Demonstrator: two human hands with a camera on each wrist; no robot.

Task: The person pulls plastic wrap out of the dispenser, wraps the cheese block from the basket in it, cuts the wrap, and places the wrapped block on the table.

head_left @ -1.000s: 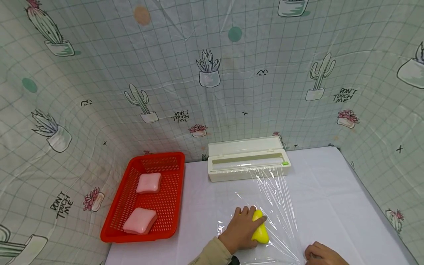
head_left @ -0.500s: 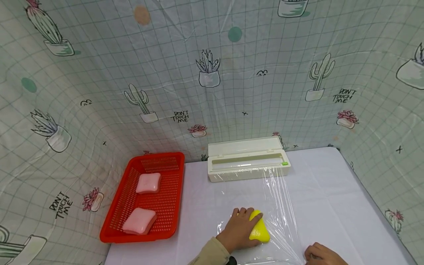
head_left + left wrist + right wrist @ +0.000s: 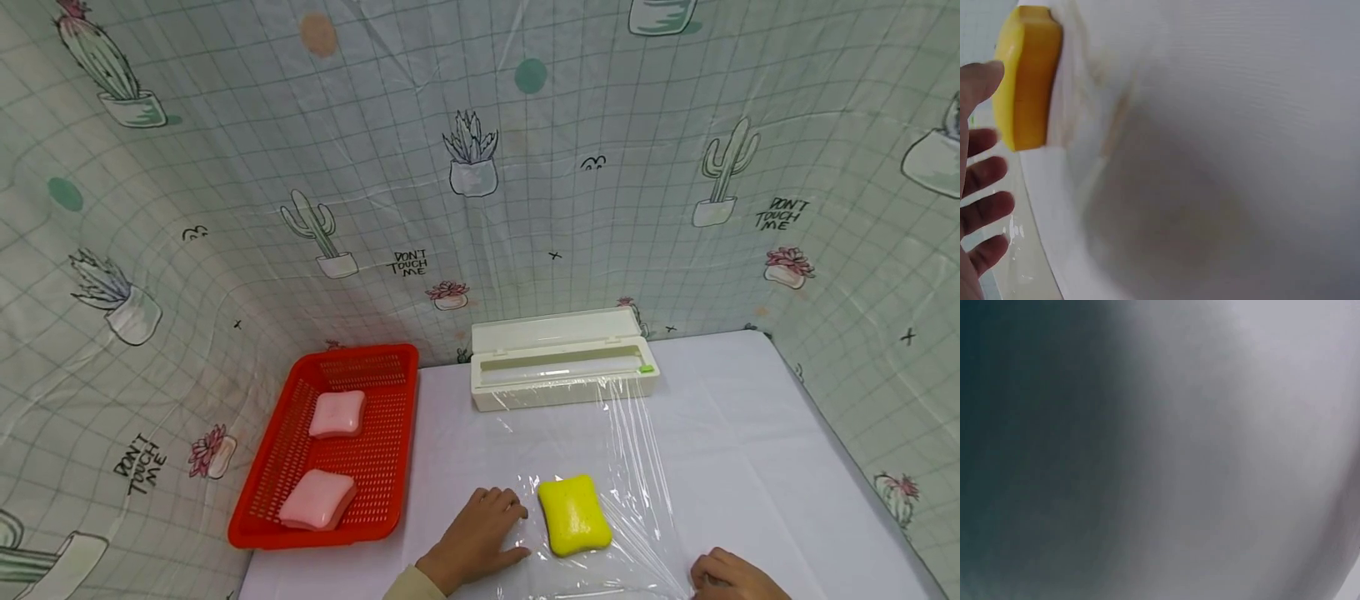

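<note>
A yellow bar of soap (image 3: 575, 515), pillow-shaped, lies flat on clear plastic wrap (image 3: 637, 467) that runs from its white dispenser box (image 3: 564, 392) toward the front. My left hand (image 3: 480, 533) is just left of the soap, fingers spread and apart from it. The left wrist view shows the soap (image 3: 1027, 81) beyond the thumb, with the fingers holding nothing. At the front, my right hand (image 3: 737, 577) has its fingers curled at the wrap's corner, where the creases converge, and pinches it. The right wrist view is too blurred to show the grip.
A red perforated basket (image 3: 408, 450) at the left holds two pink bars of soap, one near the back (image 3: 337, 414), one near the front (image 3: 318, 500). The dispenser's lid (image 3: 555, 331) stands raised against a patterned cloth wall (image 3: 525, 217). White cloth (image 3: 757, 433) covers the table.
My left hand has let go of the yellow bar of soap and moved away to the left, leaving it on the wrap. My right hand has stayed at the wrap's corner.
</note>
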